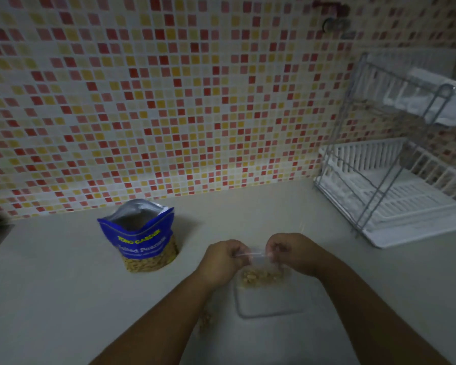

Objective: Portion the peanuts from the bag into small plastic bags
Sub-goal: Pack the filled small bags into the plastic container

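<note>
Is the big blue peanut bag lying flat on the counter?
No, the blue peanut bag stands upright on the counter, its top open.

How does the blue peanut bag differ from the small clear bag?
The blue peanut bag is larger and printed; the small clear bag is plain and see-through. The blue peanut bag stands untouched, mouth open; the small clear bag is pinched at its top by the left hand and right hand. Both hold peanuts.
</note>
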Motion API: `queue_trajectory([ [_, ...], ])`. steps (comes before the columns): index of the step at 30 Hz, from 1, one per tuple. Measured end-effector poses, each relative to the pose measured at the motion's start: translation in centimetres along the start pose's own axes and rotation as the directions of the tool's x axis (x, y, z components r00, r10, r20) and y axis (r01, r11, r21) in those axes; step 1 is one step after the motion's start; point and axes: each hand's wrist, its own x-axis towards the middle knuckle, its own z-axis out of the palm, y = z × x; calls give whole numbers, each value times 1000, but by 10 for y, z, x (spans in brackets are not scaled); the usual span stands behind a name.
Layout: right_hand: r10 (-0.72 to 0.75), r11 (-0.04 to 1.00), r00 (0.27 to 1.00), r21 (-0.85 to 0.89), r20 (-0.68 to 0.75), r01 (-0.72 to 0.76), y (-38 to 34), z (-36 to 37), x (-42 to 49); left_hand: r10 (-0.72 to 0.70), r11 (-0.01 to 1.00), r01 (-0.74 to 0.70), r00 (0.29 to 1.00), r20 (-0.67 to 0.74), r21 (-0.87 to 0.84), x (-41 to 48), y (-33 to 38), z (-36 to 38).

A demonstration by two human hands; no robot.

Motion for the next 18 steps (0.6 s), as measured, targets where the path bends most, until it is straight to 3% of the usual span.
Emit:
queue_trajectory([
  [7,69,997,975,-45,210,-61,51,6,4,-159,971,136,982,105,199,9,-6,46],
  [13,70,958,993,-285,97,-39,66,31,24,-186,856,138,981,48,498,20,-9,65],
  [16,-133,826,990,-557,-47,85,72,42,26,-149,772,79,987,59,631,20,-13,74],
  [18,-185,754,982,-648,-50,108,75,50,24,-98,709,22,993,67,705,18,-18,80],
])
